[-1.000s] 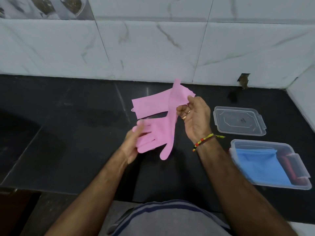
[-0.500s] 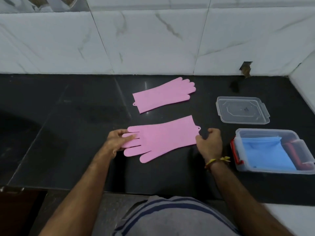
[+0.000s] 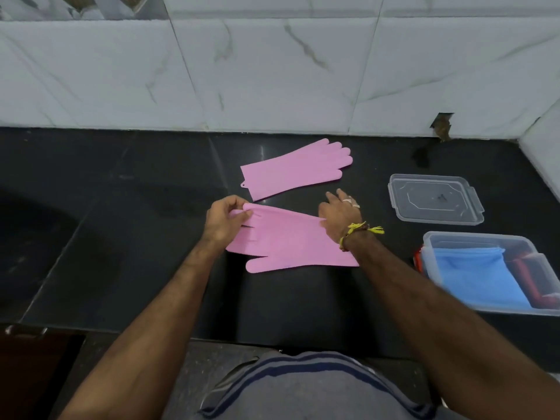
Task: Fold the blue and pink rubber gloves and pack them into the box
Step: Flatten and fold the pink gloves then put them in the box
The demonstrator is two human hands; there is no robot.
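Left hand [image 3: 222,221] now pinches near glove's [image 3: 291,241] fingertips; right hand [image 3: 339,215] presses.

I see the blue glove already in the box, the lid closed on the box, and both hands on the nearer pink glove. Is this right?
Not quite: the lid is not on the box. The head view shows it lying apart on the counter, behind the open box. The rest holds: the blue glove is in the box, and the left hand and right hand are on the nearer pink glove.
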